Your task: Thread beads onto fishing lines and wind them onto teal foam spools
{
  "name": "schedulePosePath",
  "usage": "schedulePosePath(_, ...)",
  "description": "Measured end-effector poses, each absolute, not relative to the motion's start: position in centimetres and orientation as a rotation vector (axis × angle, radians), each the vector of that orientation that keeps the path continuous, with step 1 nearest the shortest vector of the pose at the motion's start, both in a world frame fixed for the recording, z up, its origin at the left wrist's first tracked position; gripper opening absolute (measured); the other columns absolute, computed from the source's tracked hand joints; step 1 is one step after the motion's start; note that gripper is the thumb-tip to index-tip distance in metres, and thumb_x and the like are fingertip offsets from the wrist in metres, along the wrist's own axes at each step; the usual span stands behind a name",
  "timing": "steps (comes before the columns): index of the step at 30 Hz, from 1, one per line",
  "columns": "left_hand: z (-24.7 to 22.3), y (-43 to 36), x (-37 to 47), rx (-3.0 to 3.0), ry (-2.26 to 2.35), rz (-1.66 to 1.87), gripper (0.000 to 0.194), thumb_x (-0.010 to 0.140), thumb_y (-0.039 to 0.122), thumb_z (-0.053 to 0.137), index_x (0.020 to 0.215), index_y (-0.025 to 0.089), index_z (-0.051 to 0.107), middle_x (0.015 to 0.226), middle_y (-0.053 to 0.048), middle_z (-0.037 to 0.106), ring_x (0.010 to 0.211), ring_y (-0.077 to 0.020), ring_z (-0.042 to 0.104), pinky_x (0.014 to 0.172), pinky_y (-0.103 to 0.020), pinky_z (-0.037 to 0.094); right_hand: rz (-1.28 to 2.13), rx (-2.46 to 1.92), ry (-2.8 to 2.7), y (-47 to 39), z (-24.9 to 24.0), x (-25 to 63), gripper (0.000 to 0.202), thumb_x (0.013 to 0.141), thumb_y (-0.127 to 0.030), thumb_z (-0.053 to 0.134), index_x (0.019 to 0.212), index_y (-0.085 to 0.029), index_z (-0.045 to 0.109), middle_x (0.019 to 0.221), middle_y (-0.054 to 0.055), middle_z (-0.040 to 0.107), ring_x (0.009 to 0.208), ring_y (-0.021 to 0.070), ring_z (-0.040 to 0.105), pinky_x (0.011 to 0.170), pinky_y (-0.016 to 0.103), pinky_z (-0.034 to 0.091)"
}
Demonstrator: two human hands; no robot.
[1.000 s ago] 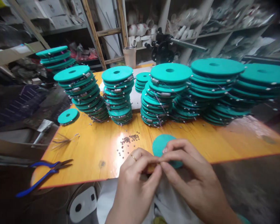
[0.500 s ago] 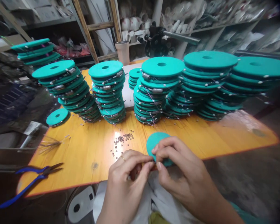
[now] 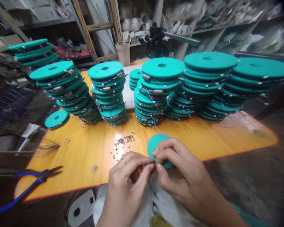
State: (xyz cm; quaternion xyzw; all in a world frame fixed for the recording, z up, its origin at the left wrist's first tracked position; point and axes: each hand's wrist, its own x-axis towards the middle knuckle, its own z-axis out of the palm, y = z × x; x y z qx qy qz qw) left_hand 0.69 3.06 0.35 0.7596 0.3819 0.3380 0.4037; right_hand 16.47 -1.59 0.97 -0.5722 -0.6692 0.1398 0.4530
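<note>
A teal foam disc [image 3: 156, 142] lies at the table's front edge, partly covered by my right hand [image 3: 182, 170]. The fingers of that hand are bent, with the fingertips on the disc's near side. My left hand [image 3: 127, 183], with a ring on one finger, pinches with thumb and forefinger at the disc's edge, touching or nearly touching the right fingertips. What lies between the fingertips is too small to make out. Small dark beads [image 3: 124, 139] are scattered on the wood beyond my left hand.
Tall stacks of teal discs [image 3: 163, 67] wound with line stand along the back of the wooden table [image 3: 85, 157]. Blue-handled pliers [image 3: 35, 179] lie at the left corner, near thin wires [image 3: 52, 146]. A cup [image 3: 123, 53] and a black clamp [image 3: 156, 41] are behind.
The whole view has shifted slightly, so the table and stacks appear a little further left. Both hands keep nearly the same pose at the disc.
</note>
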Motion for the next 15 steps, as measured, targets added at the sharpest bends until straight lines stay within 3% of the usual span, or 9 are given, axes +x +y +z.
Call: schedulePosePath(15, 0.30, 3.23, 0.50, 1.943, 0.935, 0.873, 0.013, 0.091, 0.015, 0.061, 0.091, 0.018, 0.074, 0.085, -0.003, 0.071, 0.072, -0.0090, 0.066, 0.059, -0.016, 0.051, 0.340, -1.442, -1.668, -1.50, 1.04, 16.46, 0.014, 0.083, -0.006, 0.046, 0.080, -0.017, 0.052, 0.087, 0.004, 0.052, 0.083, 0.0117, 0.058, 0.064, 0.019, 0.050)
